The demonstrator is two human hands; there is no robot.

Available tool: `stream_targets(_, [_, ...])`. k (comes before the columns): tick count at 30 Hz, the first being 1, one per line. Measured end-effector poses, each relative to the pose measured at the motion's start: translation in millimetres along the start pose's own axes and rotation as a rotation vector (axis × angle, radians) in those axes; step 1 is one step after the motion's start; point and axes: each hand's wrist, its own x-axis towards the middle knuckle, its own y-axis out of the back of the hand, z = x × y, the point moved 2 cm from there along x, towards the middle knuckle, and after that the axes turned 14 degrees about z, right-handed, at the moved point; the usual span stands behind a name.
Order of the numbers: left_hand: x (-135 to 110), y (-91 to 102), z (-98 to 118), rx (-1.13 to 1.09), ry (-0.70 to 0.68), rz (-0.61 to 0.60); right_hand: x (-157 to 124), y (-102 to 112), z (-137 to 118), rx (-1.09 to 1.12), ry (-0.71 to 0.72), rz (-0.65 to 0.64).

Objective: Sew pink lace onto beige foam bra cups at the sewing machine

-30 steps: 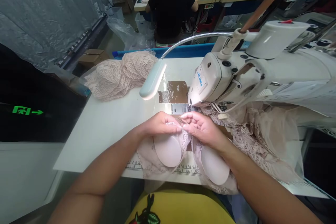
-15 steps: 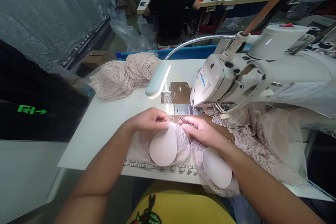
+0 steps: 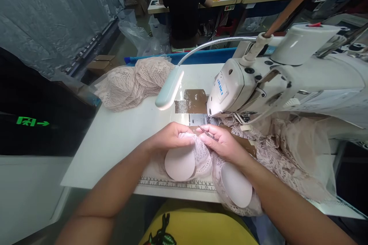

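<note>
A pale pink lace bra (image 3: 203,160) lies at the table's front edge, with one smooth cup (image 3: 180,164) below my left hand and the other cup (image 3: 236,184) hanging partly over the edge under my right forearm. My left hand (image 3: 172,136) is closed on the lace at the top of the first cup. Between the fingers of my right hand (image 3: 218,140) is a slim metal tool, seemingly thread snips (image 3: 207,133), pointing up and left. The right fingertips also touch the lace edge. Fingers partly hide where the fabric is pinched.
A white sewing machine (image 3: 230,84) stands right of centre, its needle area just beyond my hands. A lamp (image 3: 169,88) hangs over the table. Lace pieces (image 3: 135,82) are piled at back left; more lace and mesh (image 3: 290,149) lies right. A co-worker (image 3: 185,5) sits ahead.
My left hand has shifted right along the lace, closer to my right hand, and now covers the top of the cup. My right hand still holds the metal tool. The view has shifted slightly.
</note>
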Motion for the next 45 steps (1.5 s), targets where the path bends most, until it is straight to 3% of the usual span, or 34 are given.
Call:
stream_targets(4, [0.6,0.3,-2.0,-0.062,0.043,0.043,-0.2,5.9,0.5,0.072,-0.073,-0.032])
stream_targets(15, [2.4,-7.5,-7.2,-0.171,0.061,0.035,-0.5,1.0,-9.9,-0.040,-0.021,-0.053])
stream_targets(24, [2.9,-10.4,0.3,-0.103,0.004,-0.022,-0.1,0.5,-10.9,-0.040,0.014,0.013])
stream_targets(30, [2.0,-11.8,-3.4,-0.100,0.050,-0.001,0.4,1.2,-12.4,-0.001,-0.073,-0.078])
stream_targets(38, [4.6,-17.3,-11.1,-0.017,0.102,0.037,3.5,-7.9,-8.2,-0.098,-0.007,-0.004])
stream_targets(41, [4.8,-15.4,-10.7,-0.001,0.117,0.047,1.3,0.1,-14.3,-0.147,-0.033,0.002])
stream_targets(45, [0.2,-0.6,-6.6,0.008,0.119,-0.068,-18.5,35.7,-32.5,-0.496,-0.077,-0.052])
